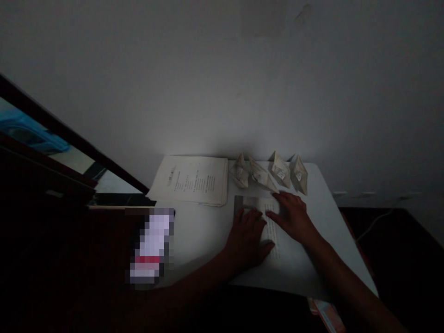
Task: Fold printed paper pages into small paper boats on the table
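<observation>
A printed sheet of paper [277, 252] lies on the small white table [204, 231], its far edge folded over. My left hand [248, 236] rests flat on the sheet's left part, fingers stretched toward the fold. My right hand [291, 215] presses flat on the folded strip, fingers pointing left. Neither hand holds anything. Behind them stand several folded paper boats [270, 173] in a row at the table's far edge.
A stack of printed pages [190, 180] lies at the table's back left. A blurred-out item [151, 245] sits at the left edge. A dark wooden frame [62, 134] runs along the left. A plain wall rises behind. The room is dim.
</observation>
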`<move>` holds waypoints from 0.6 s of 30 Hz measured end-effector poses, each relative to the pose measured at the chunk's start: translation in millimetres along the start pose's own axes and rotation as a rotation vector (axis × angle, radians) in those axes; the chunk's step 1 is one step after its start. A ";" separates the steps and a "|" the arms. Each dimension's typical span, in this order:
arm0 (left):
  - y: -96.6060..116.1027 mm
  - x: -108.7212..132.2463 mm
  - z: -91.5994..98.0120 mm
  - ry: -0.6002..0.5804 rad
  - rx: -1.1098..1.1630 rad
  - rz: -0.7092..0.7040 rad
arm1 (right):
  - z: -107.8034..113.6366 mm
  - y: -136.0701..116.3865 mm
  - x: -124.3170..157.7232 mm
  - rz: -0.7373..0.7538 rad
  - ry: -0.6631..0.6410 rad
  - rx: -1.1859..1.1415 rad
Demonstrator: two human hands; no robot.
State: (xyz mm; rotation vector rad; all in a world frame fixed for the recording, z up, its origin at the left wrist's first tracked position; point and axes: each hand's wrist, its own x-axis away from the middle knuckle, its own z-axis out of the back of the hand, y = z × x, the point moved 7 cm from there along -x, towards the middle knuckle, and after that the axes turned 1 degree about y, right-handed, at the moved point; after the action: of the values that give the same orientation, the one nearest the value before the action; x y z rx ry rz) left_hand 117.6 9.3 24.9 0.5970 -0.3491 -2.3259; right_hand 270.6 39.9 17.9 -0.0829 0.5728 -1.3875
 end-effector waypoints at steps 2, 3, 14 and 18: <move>-0.7 -0.6 1.3 0.013 0.015 0.005 | -0.9 -1.5 -0.9 -0.011 0.025 0.023; -0.6 -1.0 1.7 0.015 0.022 0.007 | -0.9 -1.7 -1.8 -0.017 0.033 0.016; -19.6 -3.3 27.3 0.266 0.169 0.144 | -0.5 15.5 -0.3 -0.408 0.097 -0.610; -60.5 -7.9 63.2 0.506 0.306 0.401 | 4.8 18.8 2.1 -0.526 0.079 -0.829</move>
State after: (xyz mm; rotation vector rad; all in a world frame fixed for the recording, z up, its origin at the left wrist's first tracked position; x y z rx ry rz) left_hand 56.3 63.3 57.2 1.1209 -0.5304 -1.6792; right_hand 289.8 40.4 14.2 -0.8998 1.2264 -1.5697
